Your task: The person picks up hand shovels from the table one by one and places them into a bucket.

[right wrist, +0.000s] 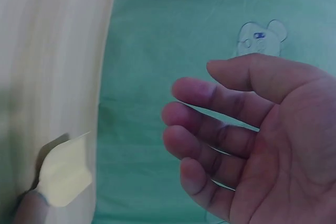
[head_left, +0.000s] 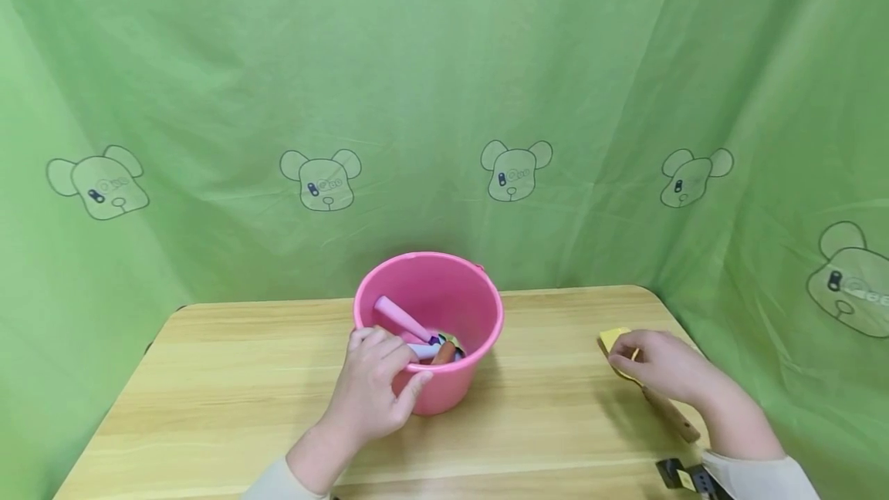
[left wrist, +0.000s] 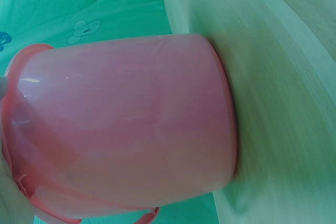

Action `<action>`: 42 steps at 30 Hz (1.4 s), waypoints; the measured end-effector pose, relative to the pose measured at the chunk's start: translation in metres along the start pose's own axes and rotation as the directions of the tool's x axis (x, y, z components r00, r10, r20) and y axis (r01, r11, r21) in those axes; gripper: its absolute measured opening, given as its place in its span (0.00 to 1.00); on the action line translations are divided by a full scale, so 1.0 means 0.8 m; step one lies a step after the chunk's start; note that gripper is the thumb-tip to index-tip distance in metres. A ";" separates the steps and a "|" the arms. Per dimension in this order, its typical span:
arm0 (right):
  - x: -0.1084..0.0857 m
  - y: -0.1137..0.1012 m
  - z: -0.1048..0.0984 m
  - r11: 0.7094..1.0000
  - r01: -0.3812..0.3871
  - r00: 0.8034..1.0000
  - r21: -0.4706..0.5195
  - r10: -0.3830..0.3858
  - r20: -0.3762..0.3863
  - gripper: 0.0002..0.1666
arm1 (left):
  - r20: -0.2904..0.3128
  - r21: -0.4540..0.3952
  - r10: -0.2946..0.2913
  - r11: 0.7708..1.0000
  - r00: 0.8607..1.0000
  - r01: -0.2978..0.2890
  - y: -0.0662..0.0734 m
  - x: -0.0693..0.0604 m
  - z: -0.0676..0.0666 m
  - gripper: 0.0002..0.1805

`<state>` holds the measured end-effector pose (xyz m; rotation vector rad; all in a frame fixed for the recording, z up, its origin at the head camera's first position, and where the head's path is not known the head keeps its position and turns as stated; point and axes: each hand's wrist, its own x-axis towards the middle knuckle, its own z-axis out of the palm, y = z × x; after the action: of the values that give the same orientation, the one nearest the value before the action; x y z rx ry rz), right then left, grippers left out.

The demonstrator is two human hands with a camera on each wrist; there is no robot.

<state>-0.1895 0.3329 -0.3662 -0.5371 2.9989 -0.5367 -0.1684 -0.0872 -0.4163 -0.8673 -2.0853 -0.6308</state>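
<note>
A pink bucket [head_left: 444, 400] stands on the table, with several long-handled things inside: a light purple handle [head_left: 403, 319], a whitish one, and a brown one [head_left: 444, 353]. My left hand [head_left: 378, 384] grips the bucket's near left rim, fingers over the edge and thumb outside. The left wrist view shows mostly the bucket's side [left wrist: 131, 119]. My right hand [head_left: 663, 365] hovers above a spatula with a yellow head [right wrist: 65, 177] and a wooden handle [head_left: 674, 415] on the table's right side. In the right wrist view its fingers [right wrist: 199, 95] are loosely bent and hold nothing.
The wooden table [head_left: 229, 384] has rounded far corners. Green cloth [head_left: 417, 99] printed with bear heads hangs behind it and along both sides. A black strap [head_left: 674, 475] shows beside the right sleeve.
</note>
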 end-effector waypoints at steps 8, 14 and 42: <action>-0.004 0.029 0.012 0.997 -0.080 0.996 -0.005 0.080 0.031 0.06 | 0.000 -0.013 0.006 1.000 1.000 -0.006 -0.001 0.001 0.002 0.17; -0.008 0.047 0.017 0.994 -0.112 0.993 -0.007 0.112 0.028 0.07 | 0.000 -0.014 0.010 1.000 1.000 -0.010 -0.001 0.003 0.002 0.17; -0.027 0.087 0.052 0.940 -0.341 0.940 -0.016 0.341 0.026 0.16 | -0.002 -0.017 0.007 1.000 1.000 -0.007 -0.001 0.001 0.002 0.17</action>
<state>-0.1872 0.3878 -0.4291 -0.0173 2.9698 -0.4791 -0.1704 -0.0865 -0.4166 -0.8825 -2.0767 -0.6463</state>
